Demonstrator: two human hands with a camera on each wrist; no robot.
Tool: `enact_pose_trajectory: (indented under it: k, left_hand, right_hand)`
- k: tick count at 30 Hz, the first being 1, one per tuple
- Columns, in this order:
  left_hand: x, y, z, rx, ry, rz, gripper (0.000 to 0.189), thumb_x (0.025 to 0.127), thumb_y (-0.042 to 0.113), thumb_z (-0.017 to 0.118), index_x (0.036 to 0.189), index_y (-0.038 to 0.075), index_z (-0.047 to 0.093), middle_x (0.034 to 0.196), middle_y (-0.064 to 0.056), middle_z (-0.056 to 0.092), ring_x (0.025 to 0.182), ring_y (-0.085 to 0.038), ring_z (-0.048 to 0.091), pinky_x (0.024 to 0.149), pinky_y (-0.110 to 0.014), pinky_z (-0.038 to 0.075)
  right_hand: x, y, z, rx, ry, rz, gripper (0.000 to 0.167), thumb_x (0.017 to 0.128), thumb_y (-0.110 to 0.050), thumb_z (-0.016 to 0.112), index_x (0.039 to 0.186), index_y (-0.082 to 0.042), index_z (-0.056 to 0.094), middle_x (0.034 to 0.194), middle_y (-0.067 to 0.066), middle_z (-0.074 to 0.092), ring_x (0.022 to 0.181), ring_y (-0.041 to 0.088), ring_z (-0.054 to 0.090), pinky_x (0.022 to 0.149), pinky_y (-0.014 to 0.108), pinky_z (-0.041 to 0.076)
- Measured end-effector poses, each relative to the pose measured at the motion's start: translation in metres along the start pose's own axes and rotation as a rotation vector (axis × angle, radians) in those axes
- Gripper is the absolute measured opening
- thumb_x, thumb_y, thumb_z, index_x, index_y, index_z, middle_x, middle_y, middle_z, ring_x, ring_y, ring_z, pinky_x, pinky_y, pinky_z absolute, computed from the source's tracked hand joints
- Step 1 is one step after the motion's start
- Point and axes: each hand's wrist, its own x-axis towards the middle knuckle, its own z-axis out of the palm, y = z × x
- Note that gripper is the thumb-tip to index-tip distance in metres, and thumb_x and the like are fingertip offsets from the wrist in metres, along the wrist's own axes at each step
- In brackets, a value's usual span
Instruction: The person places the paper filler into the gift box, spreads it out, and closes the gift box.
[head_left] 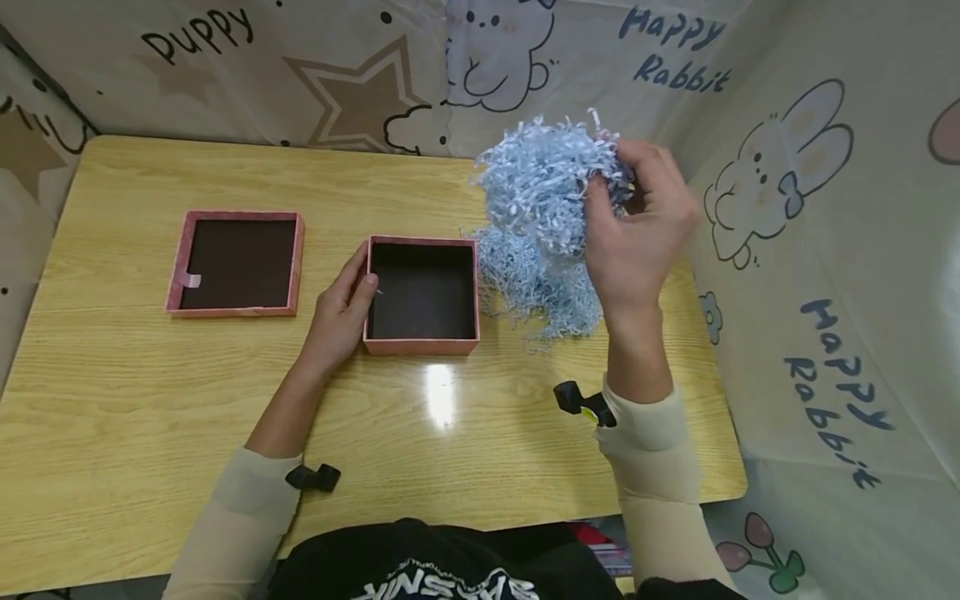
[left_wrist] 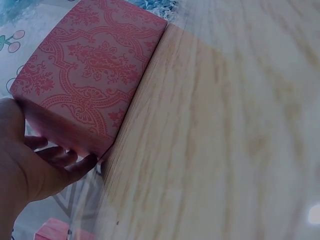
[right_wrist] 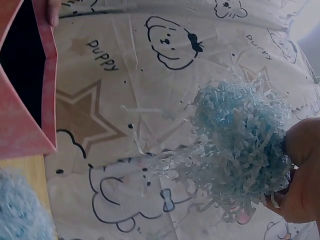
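My right hand point(head_left: 637, 221) is raised at the table's right side and pinches a fluffy clump of light blue shredded paper point(head_left: 540, 171) between thumb and fingers. In the right wrist view the clump point(right_wrist: 240, 145) hangs in the air with loose strands trailing off it. A looser pile of the same shredded paper point(head_left: 573, 304) lies on the table below. My left hand point(head_left: 345, 304) grips the left side of a pink box point(head_left: 423, 346), which stands upright with its dark inside showing. A pink floral pattern covers the box's outer wall point(left_wrist: 95, 60) in the left wrist view.
A shallow pink lid point(head_left: 232, 312), dark inside with a small pale tab, lies left of the box. The wooden table point(head_left: 187, 400) meets a printed cloth point(head_left: 600, 75) at the back and right. Black wrist cameras sit on both forearms.
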Motion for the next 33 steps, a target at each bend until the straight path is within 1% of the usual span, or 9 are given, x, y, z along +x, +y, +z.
enact_pose_trajectory:
  k: [5,12,20,23,25,27,29,31,33]
  left_hand:
    - [0.000,0.001,0.001,-0.001,-0.002,-0.005,0.058,0.114,0.039,0.048,0.168,0.034,0.028,0.172,0.001,0.031,0.156,-0.024,0.031,0.125,-0.053,0.029]
    - [-0.001,0.001,0.001,0.000,-0.009,-0.022,0.057,0.114,0.043,0.046,0.167,0.038,0.028,0.172,0.001,0.031,0.157,-0.025,0.031,0.125,-0.054,0.030]
    - [0.000,0.001,0.001,0.007,0.010,-0.022,0.058,0.114,0.036,0.047,0.168,0.033,0.028,0.171,0.001,0.032,0.157,-0.023,0.029,0.126,-0.051,0.027]
    - [0.001,0.002,0.001,0.013,0.014,-0.020,0.057,0.115,0.034,0.047,0.169,0.032,0.028,0.171,0.001,0.032,0.157,-0.022,0.029,0.127,-0.050,0.026]
    - [0.000,0.006,0.002,0.008,0.012,-0.018,0.057,0.115,0.032,0.046,0.169,0.027,0.028,0.171,-0.002,0.033,0.157,-0.024,0.030,0.127,-0.050,0.027]
    - [-0.003,0.016,0.002,-0.004,0.005,-0.022,0.058,0.115,0.030,0.045,0.170,0.023,0.027,0.171,-0.007,0.032,0.157,-0.028,0.030,0.127,-0.052,0.027]
    - [-0.004,0.022,0.002,-0.016,0.000,-0.026,0.058,0.115,0.027,0.044,0.170,0.018,0.026,0.171,-0.010,0.031,0.157,-0.031,0.030,0.126,-0.054,0.027]
    - [-0.005,0.023,0.002,-0.022,-0.002,-0.029,0.058,0.115,0.026,0.044,0.170,0.017,0.026,0.172,-0.011,0.030,0.157,-0.032,0.029,0.126,-0.055,0.026]
    - [-0.003,0.018,0.001,-0.008,0.002,-0.031,0.058,0.115,0.028,0.045,0.170,0.020,0.027,0.172,-0.009,0.031,0.157,-0.030,0.029,0.127,-0.054,0.026]
  right_hand:
    - [-0.015,0.000,0.017,0.034,-0.050,-0.033,0.020,0.089,0.013,0.068,0.103,0.006,0.080,0.098,0.015,0.075,0.077,0.016,0.066,0.064,0.019,0.056]
    - [-0.043,0.005,0.037,0.067,-0.152,0.045,0.023,0.087,0.011,0.071,0.108,0.004,0.079,0.101,0.015,0.075,0.084,0.019,0.070,0.066,0.021,0.057]
    - [-0.076,0.028,0.059,0.021,-0.275,0.084,0.023,0.088,0.006,0.074,0.110,0.006,0.077,0.103,0.018,0.076,0.072,0.021,0.057,0.063,0.023,0.044]
    - [-0.090,0.039,0.068,0.034,-0.316,0.102,0.024,0.088,0.005,0.075,0.111,0.007,0.077,0.105,0.019,0.076,0.067,0.021,0.055,0.061,0.025,0.044]
    - [-0.099,0.047,0.074,0.033,-0.346,0.116,0.025,0.088,0.004,0.076,0.113,0.007,0.076,0.107,0.019,0.076,0.069,0.023,0.058,0.061,0.026,0.045]
    - [-0.108,0.053,0.079,0.014,-0.386,0.131,0.026,0.089,0.002,0.076,0.115,0.006,0.076,0.109,0.018,0.076,0.077,0.025,0.067,0.068,0.027,0.052]
    - [-0.116,0.058,0.082,-0.023,-0.431,0.142,0.026,0.090,0.000,0.077,0.116,0.005,0.076,0.111,0.017,0.076,0.092,0.027,0.073,0.080,0.030,0.057]
    - [-0.121,0.060,0.085,-0.064,-0.472,0.139,0.026,0.091,-0.001,0.077,0.117,0.004,0.076,0.113,0.017,0.076,0.106,0.029,0.073,0.093,0.034,0.058]
    - [-0.124,0.059,0.088,-0.110,-0.503,0.116,0.026,0.092,-0.001,0.078,0.117,0.004,0.076,0.113,0.016,0.075,0.108,0.030,0.072,0.097,0.037,0.057]
